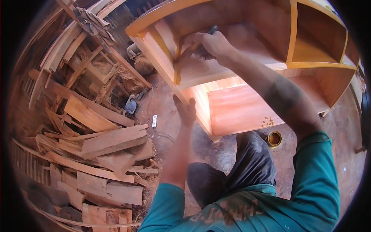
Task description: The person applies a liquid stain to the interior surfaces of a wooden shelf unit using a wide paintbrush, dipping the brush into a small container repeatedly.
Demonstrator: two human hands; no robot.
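Note:
My right hand (217,45) reaches into the upper left compartment of a wooden cabinet (253,101). It is closed round a paintbrush (213,29) whose dark handle end sticks out above the fist. The brush tip points toward the yellow-coated strip at the compartment's left; the bristles are too blurred to make out. Lower down, my left hand (186,110) grips the cabinet's left side edge, thumb and fingers on either side of it. Yellow coating shows along several front edges, while the inner panels look pinkish brown. Below, a lit compartment has yellow drops on its panel.
An open round can (274,138) with brownish liquid stands on the floor right of my knee. Boards and offcuts (114,141) are heaped at left, near a blue-grey tool (130,105) and a white power strip (154,121) with a cord. A cloth (92,25) hangs on timber.

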